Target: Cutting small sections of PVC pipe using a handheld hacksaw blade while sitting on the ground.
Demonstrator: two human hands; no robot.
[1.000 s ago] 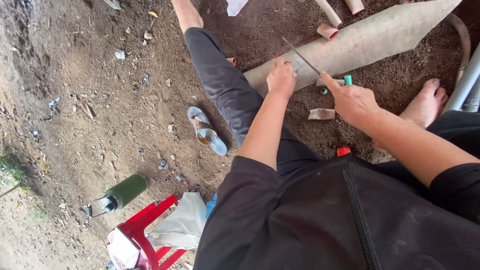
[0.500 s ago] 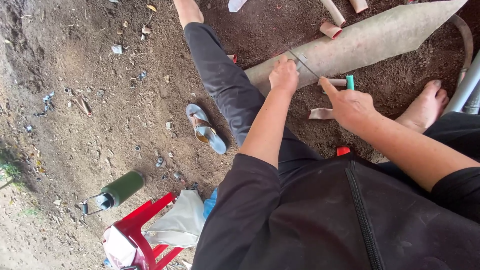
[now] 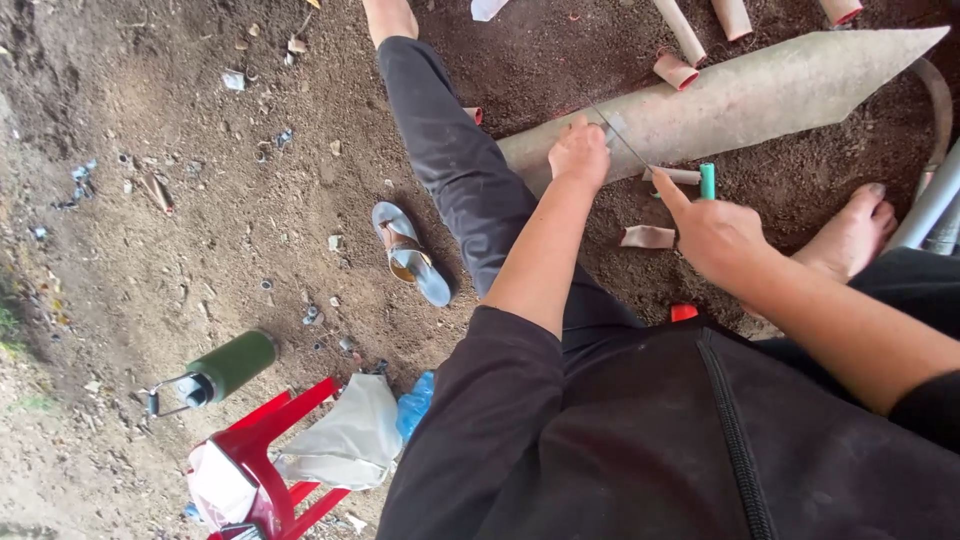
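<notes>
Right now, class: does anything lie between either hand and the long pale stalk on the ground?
Nothing visible does. The left hand rests directly on the stalk; the right hand holds a green-handled blade against it.

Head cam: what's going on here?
A person sits on bare dirt and works on a long grey pointed stalk. The left hand presses down on the stalk. The right hand holds a green-handled knife, its thin blade lying across the stalk. Cut curled pieces lie around.
</notes>
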